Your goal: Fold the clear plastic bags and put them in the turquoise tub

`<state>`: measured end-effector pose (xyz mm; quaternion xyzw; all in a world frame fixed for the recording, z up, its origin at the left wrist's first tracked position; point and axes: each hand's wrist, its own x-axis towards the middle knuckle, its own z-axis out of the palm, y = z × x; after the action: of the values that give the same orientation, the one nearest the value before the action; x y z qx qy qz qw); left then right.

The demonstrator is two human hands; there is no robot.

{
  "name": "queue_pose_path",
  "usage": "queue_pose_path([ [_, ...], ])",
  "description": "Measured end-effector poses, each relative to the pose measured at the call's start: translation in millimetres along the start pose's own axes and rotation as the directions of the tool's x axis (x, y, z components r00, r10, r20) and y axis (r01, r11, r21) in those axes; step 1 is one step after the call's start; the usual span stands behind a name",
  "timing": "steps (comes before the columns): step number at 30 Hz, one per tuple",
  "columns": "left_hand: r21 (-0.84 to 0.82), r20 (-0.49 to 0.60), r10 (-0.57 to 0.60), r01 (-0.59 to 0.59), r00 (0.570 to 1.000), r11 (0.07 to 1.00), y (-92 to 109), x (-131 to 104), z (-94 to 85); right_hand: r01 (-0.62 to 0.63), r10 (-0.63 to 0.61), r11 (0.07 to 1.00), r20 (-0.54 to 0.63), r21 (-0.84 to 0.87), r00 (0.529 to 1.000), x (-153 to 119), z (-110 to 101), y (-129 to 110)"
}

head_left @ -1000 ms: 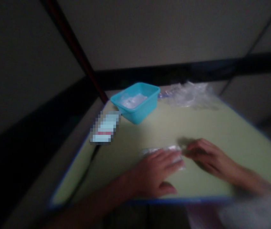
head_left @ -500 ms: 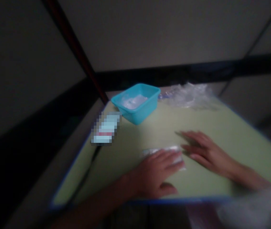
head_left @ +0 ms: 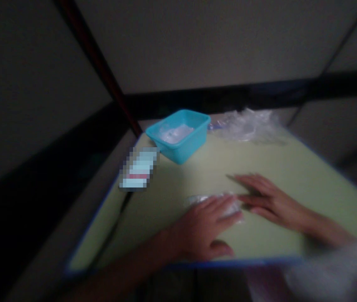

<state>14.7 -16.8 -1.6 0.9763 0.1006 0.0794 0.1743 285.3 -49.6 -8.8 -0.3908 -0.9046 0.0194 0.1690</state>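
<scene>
1. The left hand lies palm down over a clear plastic packet on the near part of the desk; its fingers are extended, the thumb stands apart, and it covers the packet without closing round it. The spread palm probably serves to hold the thin plastic flat and steady.
2. The right hand is open, fingers stretched toward the packet's right end, and appears to hold nothing. Whether its fingertips touch the plastic or only lie just beside it, I cannot tell. Its place suggests that it works the side which the other palm leaves free.
3. A turquoise basket stands upright farther back, with whitish, plastic-looking contents in it; set there, it leaves the near surface free for handling.
4. A loose heap of crumpled clear plastic sits at the far edge, right of the basket, perhaps put there to be out of the way.
5. The packet looks flat, thin and shiny, with pale glints along its far edge and right end. Most of it is hidden under the left hand, and blur and dim light obscure whatever it may contain.
</scene>
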Motion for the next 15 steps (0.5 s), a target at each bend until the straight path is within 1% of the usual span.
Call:
queue_pose_path([
  [3,-0.001,0.001,0.003,-0.003,1.000,1.000,-0.1,0.0,-0.5,-0.011,0.012,1.000,0.012,-0.024,1.000,0.2,0.8,0.2],
  [7,0.002,0.008,-0.013,0.013,1.000,1.000,0.2,-0.8,-1.7,-0.021,0.019,0.998,-0.023,-0.064,1.000,-0.5,0.4,0.6],
  [12,0.019,0.024,-0.015,0.015,1.000,1.000,0.7,-1.9,-1.7,0.079,-0.079,0.996,-0.022,-0.033,0.997,-1.2,-3.5,-0.4],
  [15,0.027,0.028,-0.017,0.016,0.999,1.000,0.4,-2.1,-0.8,0.099,-0.099,0.995,-0.015,-0.001,0.995,-1.1,-4.5,-1.2],
])
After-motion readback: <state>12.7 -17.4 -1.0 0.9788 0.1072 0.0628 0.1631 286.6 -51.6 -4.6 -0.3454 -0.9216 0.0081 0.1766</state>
